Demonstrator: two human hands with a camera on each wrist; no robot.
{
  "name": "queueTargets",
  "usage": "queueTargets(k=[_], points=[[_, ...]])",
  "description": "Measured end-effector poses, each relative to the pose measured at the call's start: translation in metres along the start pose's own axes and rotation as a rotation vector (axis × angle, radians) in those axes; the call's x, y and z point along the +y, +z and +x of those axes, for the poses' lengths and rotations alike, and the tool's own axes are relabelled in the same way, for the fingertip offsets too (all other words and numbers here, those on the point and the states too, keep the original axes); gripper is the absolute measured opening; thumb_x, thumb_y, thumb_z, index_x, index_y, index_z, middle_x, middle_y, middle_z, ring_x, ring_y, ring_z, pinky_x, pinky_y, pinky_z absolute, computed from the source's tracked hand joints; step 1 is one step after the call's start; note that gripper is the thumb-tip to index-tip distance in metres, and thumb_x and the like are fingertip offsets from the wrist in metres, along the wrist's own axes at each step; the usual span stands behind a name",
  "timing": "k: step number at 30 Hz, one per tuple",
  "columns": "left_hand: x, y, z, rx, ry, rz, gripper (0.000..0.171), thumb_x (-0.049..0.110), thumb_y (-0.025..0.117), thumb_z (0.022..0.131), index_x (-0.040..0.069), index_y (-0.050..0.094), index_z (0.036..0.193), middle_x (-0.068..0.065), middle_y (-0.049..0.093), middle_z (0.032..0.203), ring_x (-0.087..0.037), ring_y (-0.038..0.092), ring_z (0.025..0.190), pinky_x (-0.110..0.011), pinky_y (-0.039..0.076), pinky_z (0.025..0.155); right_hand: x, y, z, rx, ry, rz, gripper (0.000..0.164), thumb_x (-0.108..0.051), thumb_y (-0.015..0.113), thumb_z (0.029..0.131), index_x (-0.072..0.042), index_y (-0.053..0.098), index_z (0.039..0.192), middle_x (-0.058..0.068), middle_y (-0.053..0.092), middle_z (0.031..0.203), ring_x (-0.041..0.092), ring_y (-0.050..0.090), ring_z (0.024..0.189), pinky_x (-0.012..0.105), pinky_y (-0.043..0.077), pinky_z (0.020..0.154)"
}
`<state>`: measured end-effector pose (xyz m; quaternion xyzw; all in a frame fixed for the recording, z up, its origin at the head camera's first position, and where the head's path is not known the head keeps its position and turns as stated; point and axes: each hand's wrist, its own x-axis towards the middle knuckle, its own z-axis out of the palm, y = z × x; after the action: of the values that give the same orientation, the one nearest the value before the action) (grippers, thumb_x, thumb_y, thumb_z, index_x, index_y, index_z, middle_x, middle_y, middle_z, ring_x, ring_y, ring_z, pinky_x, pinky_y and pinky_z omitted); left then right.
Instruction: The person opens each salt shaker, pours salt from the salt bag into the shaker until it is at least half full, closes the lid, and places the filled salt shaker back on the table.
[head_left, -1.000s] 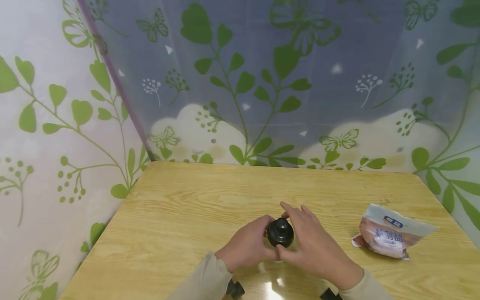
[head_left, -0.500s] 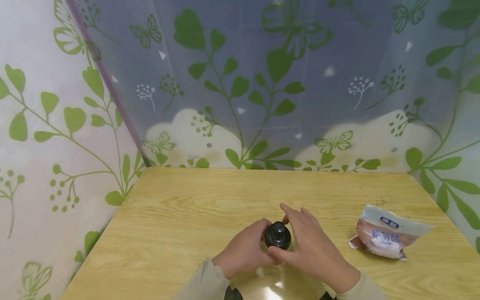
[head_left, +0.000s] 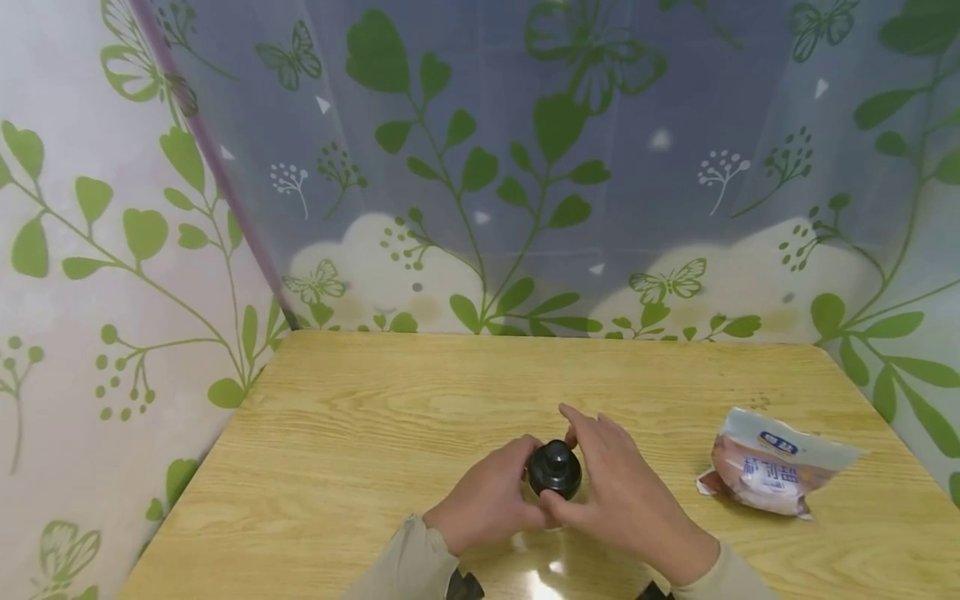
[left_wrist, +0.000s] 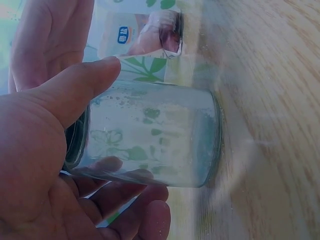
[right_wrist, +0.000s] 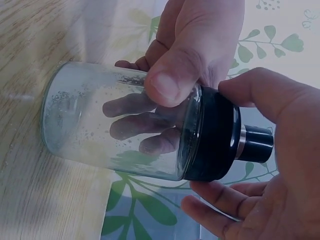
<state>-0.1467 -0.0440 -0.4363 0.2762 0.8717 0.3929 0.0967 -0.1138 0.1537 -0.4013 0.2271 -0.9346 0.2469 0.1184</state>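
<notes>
Only the head view shifts; my left hand (head_left: 491, 502) curls round the jar (left_wrist: 155, 132), my right hand (head_left: 633, 496) pinches its still-seated lid (right_wrist: 215, 137).

Jar (left_wrist: 155, 130): clear glass, tinged pale green at the edges.
Lid (right_wrist: 215, 140): glossy black; carries a thin silver band (right_wrist: 241, 142) below a black knob (right_wrist: 258, 145).
Bag (head_left: 750, 496): pale blue-white above, pinkish brown below; bears a dark blue label (head_left: 778, 442) with white characters, plus blue lettering (head_left: 771, 472).
Table (head_left: 390, 417): yellow, streaked with darker wood grain.
Sleeves (head_left: 411, 557): plain pale beige.
Back wall (head_left: 645, 200): slate blue, cream cloud shapes along the bottom; printed in green leaves and butterflies, small white triangles.
Left wall (head_left: 52, 450): pinkish white, same green leaf-and-butterfly pattern.
Corner strip (head_left: 213, 158): purple.
</notes>
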Motion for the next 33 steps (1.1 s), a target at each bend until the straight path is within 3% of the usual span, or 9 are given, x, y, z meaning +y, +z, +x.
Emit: queueTargets(k=[12, 19, 25, 33], points=[[-0.0003, 0.0035, 0.0005, 0.011, -0.014, 0.036, 0.060, 0.036, 0.090, 0.076, 0.018, 0.060, 0.125, 0.009, 0.065, 0.114, -0.006, 0.060, 0.095, -0.033, 0.052, 0.086, 0.0037, 0.0002, -0.0019, -0.004, -0.066, 0.009, 0.097, -0.030, 0.082, 0.075, -0.002, 0.036, 0.155, -0.002, 0.062, 0.115, 0.018, 0.062, 0.114, 0.056, 0.026, 0.120], [0.0001, 0.0017, -0.0003, 0.019, -0.014, 0.051, 0.060, 0.033, 0.088, 0.077, 0.018, 0.060, 0.127, 0.007, 0.066, 0.116, -0.008, 0.062, 0.100, -0.035, 0.053, 0.090, 0.0015, -0.0012, -0.0006, -0.049, 0.054, 0.018, 0.106, -0.054, 0.082, 0.079, -0.004, 0.033, 0.158, -0.007, 0.055, 0.110, 0.022, 0.059, 0.117, 0.056, 0.023, 0.121], [0.0002, -0.0006, -0.0007, 0.002, -0.057, -0.004, 0.060, 0.036, 0.091, 0.075, 0.019, 0.060, 0.124, 0.012, 0.065, 0.107, -0.007, 0.061, 0.093, -0.034, 0.052, 0.085, 0.0027, -0.0019, 0.0025, -0.044, 0.108, 0.033, 0.107, -0.061, 0.082, 0.079, -0.003, 0.036, 0.157, -0.012, 0.049, 0.093, 0.018, 0.054, 0.099, 0.055, 0.026, 0.120], [-0.0012, 0.0024, 0.0025, -0.008, -0.046, 0.002, 0.061, 0.036, 0.091, 0.075, 0.019, 0.060, 0.125, 0.011, 0.065, 0.110, -0.006, 0.061, 0.095, -0.033, 0.052, 0.087, 0.0050, -0.0026, 0.0009, -0.043, 0.079, 0.024, 0.103, -0.054, 0.085, 0.079, -0.003, 0.038, 0.156, -0.014, 0.049, 0.093, 0.010, 0.051, 0.090, 0.055, 0.027, 0.120]])
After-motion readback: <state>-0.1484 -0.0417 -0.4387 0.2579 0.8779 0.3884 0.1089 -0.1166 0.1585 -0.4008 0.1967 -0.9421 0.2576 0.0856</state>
